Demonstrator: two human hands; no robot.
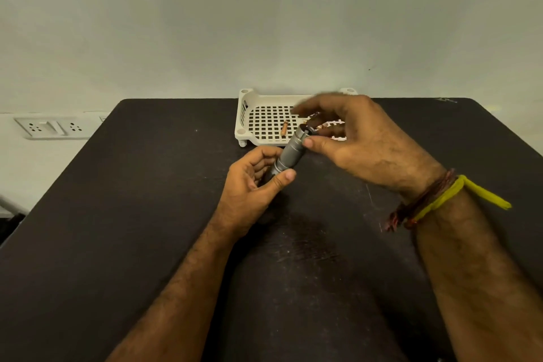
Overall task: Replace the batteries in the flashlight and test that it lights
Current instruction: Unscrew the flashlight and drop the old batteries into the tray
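Dark table [147,214]: left hand [252,185] grips the flashlight [289,153] body; right hand [352,138], fingers loosely curled, thumb touching its open end. Beyond them, battery [284,127] in tray [244,114]. Reloading apparently unfinished; test pending.

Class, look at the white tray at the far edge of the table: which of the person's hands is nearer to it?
Right. The right hand reaches over the white tray, overlapping it in view; the left hand holds the flashlight lower down, short of the tray.

Grey metal flashlight [289,153] tilted, open end up. One brown battery [284,128] lies in white tray [245,126] at desk's far edge.
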